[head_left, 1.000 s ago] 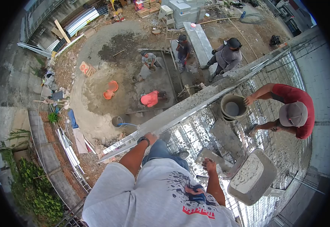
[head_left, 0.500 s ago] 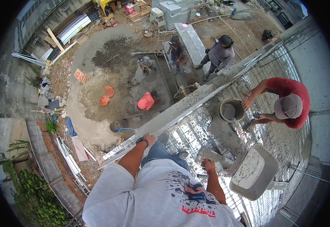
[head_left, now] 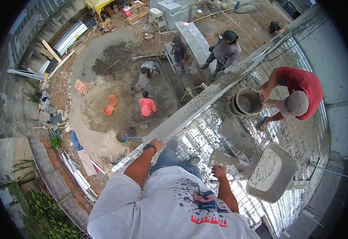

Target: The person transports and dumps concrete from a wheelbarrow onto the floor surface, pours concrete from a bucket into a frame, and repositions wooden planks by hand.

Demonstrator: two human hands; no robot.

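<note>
My left hand, with a dark watch on the wrist, lies on the edge of the long formwork board. Its fingers curl over that edge. Low at my right side, my right hand has loosely bent, separate fingers, and I see nothing held in it. A short dark handle lies just below it, and a grey cement-smeared board lies in front. Right of that hand stands a grey tub holding wet cement. Further up, a person in a red shirt grips a tilted bucket.
A steel rebar grid over shiny sheeting spans my right side. Beyond the formwork is a drop to lower ground, with several workers, orange basins and a bucket with a blue hose. Metal channels lie at left.
The person in red has shifted the bucket up and tilted it, bringing both arms to it. Below, the worker in orange has straightened. My hands stay in much the same places.
</note>
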